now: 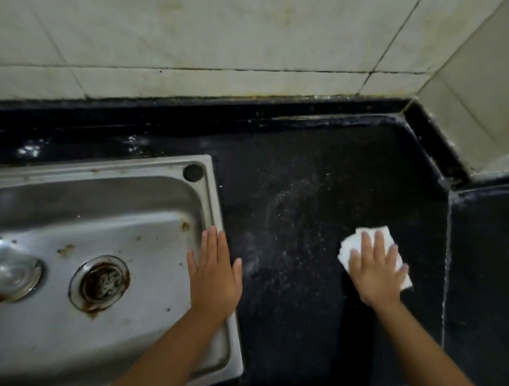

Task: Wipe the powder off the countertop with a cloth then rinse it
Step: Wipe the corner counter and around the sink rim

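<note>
A folded white cloth (348, 251) lies on the black countertop (315, 325), right of centre. My right hand (376, 270) presses flat on it with straight, spread fingers. Faint white powder (287, 223) streaks the counter between the sink and the cloth. My left hand (214, 273) rests flat, fingers straight, over the right rim of the steel sink (216, 350), holding nothing.
The sink basin has a rusty drain (100, 282) and a round metal lid (12, 276) at the left. A tiled wall (224, 41) runs behind, and a tiled corner (478, 99) juts in at the right. A raised black ledge (484, 258) borders the counter's right side.
</note>
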`<state>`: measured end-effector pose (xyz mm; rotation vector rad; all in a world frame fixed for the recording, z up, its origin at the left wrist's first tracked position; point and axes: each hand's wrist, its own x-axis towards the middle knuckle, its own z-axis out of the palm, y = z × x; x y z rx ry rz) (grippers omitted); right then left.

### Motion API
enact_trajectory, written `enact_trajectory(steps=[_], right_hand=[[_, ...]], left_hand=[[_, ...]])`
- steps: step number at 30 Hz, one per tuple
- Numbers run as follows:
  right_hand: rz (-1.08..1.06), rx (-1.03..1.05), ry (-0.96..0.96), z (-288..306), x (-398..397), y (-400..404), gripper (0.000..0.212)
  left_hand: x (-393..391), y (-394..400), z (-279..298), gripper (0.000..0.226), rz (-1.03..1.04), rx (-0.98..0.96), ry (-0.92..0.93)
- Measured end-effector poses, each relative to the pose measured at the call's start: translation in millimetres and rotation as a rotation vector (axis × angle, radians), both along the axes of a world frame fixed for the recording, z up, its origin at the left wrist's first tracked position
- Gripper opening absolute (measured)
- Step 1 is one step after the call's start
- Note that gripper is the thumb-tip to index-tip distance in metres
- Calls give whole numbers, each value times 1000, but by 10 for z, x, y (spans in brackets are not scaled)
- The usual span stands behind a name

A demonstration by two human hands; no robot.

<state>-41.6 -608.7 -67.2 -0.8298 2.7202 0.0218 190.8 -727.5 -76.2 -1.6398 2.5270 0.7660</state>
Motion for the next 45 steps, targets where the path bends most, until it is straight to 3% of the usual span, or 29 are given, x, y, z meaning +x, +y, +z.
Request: enact_trajectory(steps=[3,7,10,13,17,20,23,24,27,29,32,35,37,42,45], right_hand=[[119,17,-7,0,-25,-900,51],[550,23,-40,-133,659,-1438,51],[820,-116,114,-241,1169,-1061,56],[954,-160,46,-341,1197,-315,49],[948,-155,15,-348,661,425,49],[720,-58,-7,-233,-180,390,51],[421,-9,11,-17,-949,-113,80],[325,-22,-28,43,-1082,-354,80],[184,-17,-4,52,-1197,-1217,52],[254,-5,3,7,-984,-1769,50],[545,-9,-11,-71,-395,-2294,49],[856,-2,-43,-152,288,-2281,50],[1035,-133,12,-271,504,-1944,46],[1184,-129,-18,-380,122,-643,46],[1002,-120,83,-285,-615,-435,49]], left_hand=[[-12,-9,-29,78,-21,-26,-32],[22,-4,-113,84,-8,-38,22],[36,20,-142,78,10,-3,53],[51,38,-118,70,21,39,79],[43,29,-38,69,15,31,28],[27,-117,58,55,92,124,40],[-58,-390,102,54,157,111,90],[-123,-489,95,54,189,100,111],[-360,-695,17,53,299,108,150],[-450,-731,-69,53,364,75,117],[-470,-731,-148,52,412,19,100],[-466,-729,-152,50,422,6,139],[-464,-718,-135,49,416,10,175],[-448,-710,-103,47,356,28,240],[-472,-717,-91,49,353,11,182]])
